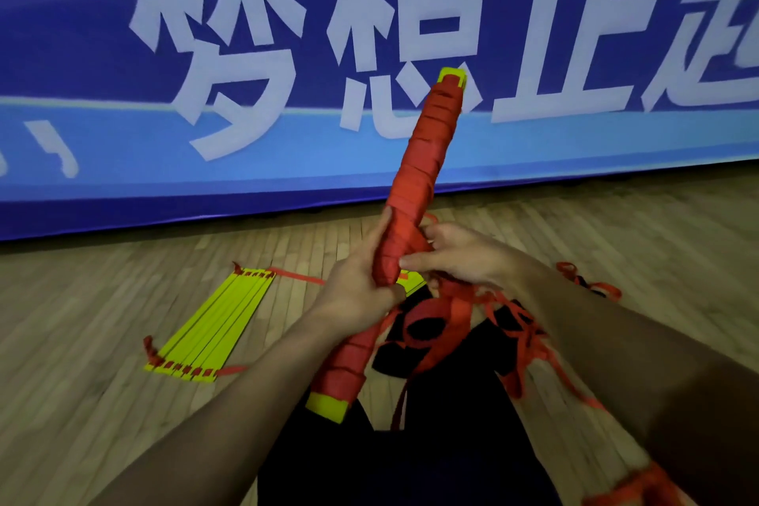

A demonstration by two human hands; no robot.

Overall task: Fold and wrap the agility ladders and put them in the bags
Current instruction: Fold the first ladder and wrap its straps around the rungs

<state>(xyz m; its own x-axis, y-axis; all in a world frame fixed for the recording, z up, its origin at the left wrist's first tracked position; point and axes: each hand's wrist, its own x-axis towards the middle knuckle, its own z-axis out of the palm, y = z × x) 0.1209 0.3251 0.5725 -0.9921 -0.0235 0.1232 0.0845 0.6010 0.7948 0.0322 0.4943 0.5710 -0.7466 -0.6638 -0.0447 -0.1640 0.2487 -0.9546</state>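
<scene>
A bundle of yellow ladder rungs wound in red strap (423,173) points up and away from me, yellow ends showing at top and bottom. My left hand (361,279) grips its middle from the left, thumb curled under it. My right hand (460,253) pinches the red strap against the bundle from the right. Loose red strap (521,345) lies tangled under my right forearm over a black bag (423,335). A second ladder (213,320), its yellow rungs stacked flat, lies on the floor to the left.
The wooden floor (102,300) spreads all round. A big blue banner with white characters (287,53) stands along the far edge. My dark-clothed legs (431,456) are below the hands. More red strap (640,485) lies at the bottom right.
</scene>
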